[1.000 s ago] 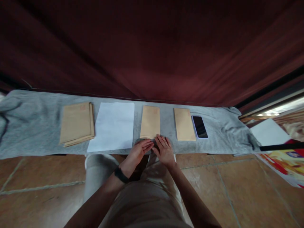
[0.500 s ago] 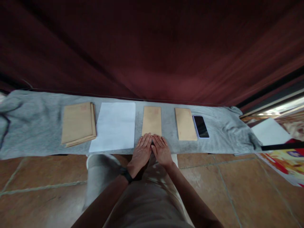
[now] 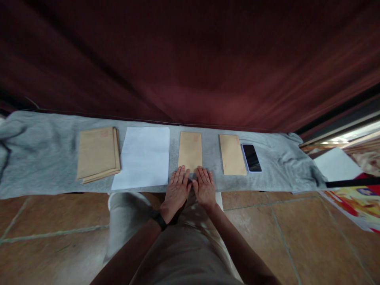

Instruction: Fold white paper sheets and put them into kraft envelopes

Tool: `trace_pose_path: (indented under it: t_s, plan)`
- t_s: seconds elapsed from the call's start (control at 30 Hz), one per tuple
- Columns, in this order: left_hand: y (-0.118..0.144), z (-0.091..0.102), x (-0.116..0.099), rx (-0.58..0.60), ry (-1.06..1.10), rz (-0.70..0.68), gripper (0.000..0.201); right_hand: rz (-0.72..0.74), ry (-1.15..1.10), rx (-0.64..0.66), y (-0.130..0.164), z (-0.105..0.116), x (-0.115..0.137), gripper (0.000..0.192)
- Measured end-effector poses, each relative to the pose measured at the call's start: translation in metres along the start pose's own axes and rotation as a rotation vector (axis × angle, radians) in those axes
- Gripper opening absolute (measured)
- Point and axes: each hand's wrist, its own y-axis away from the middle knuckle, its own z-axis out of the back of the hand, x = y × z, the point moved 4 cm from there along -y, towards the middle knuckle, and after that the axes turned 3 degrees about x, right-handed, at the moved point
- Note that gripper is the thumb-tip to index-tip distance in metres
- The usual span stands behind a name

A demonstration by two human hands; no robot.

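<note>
Left hand point(image 3: 176, 189) and right hand point(image 3: 204, 186) lie flat, palms down, side by side on the near end of the middle envelope point(image 3: 190, 149), fingers spread, gripping nothing. The envelope lies on a grey cloth point(image 3: 41, 158) covering the surface. Left of the envelope: a white sheet point(image 3: 144, 156), then an envelope stack point(image 3: 96, 153). Right of it: a single envelope point(image 3: 232, 154), with a phone point(image 3: 251, 157) just beside that. Behind hangs a dark red curtain point(image 3: 190, 59).
</note>
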Motion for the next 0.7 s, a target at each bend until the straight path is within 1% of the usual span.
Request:
trace_pose_path:
  t_s: [0.13,0.23,0.4,0.53,0.63,0.7]
  plan:
    - [-0.001,-0.004,-0.005,-0.006,-0.008,0.027,0.056,0.02,-0.014,0.04,-0.007,-0.004,0.011,0.047]
    - [-0.001,-0.006,-0.007,0.001,-0.038,0.046,0.055,0.015,0.013,0.045,-0.008,-0.005,0.013,0.047]
    - [0.002,-0.004,-0.001,-0.01,-0.084,0.054,0.056,0.027,0.075,0.023,-0.002,0.0,0.0,0.047]
    - [0.005,-0.002,0.006,-0.035,-0.069,0.084,0.059,0.019,0.112,0.011,0.003,0.003,-0.013,0.047]
    - [0.004,-0.001,0.005,-0.036,-0.047,0.092,0.059,0.02,0.118,0.001,0.004,0.003,-0.014,0.047]
    - [0.002,0.0,0.002,-0.035,-0.033,0.074,0.059,0.014,0.117,-0.014,0.003,0.002,-0.011,0.047]
